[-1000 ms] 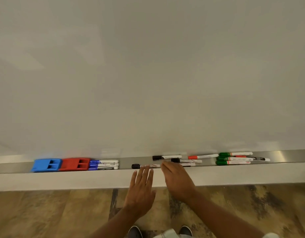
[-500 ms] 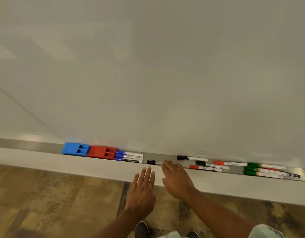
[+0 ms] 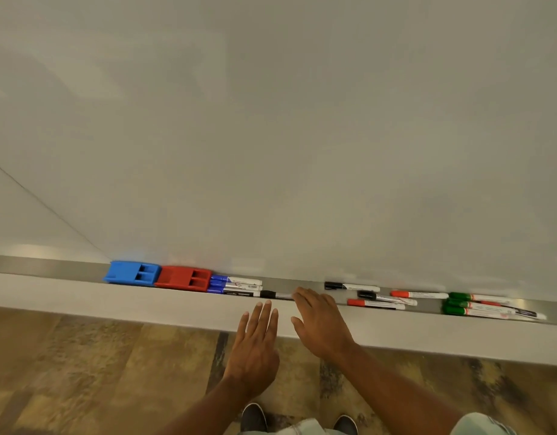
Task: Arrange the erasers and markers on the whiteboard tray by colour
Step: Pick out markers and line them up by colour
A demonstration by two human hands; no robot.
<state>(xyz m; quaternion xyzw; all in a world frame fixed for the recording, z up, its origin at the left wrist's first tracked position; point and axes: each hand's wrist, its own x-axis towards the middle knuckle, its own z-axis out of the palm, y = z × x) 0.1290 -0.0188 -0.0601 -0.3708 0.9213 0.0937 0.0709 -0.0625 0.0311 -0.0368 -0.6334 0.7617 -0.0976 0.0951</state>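
Note:
A blue eraser (image 3: pixel 131 272) and a red eraser (image 3: pixel 183 278) sit side by side on the metal tray (image 3: pixel 44 267), with three blue markers (image 3: pixel 234 286) stacked to their right. A black marker (image 3: pixel 275 294) lies just left of my right hand (image 3: pixel 321 323), whose fingertips reach the tray edge over it. Further right lie two black markers (image 3: pixel 351 286), two red markers (image 3: pixel 376 304) and a cluster of green markers (image 3: pixel 478 306). My left hand (image 3: pixel 256 346) hovers flat below the ledge, fingers apart, empty.
The whiteboard (image 3: pixel 270 136) fills the upper view. A pale ledge (image 3: pixel 113 304) runs under the tray. Below is a patterned brown floor (image 3: pixel 82 372), with my shoes (image 3: pixel 253 416) at the bottom edge.
The view has swung, so the tray now slants down to the right. A red marker that lay at the back now lies at the front of the tray. Both hands stay open near the ledge.

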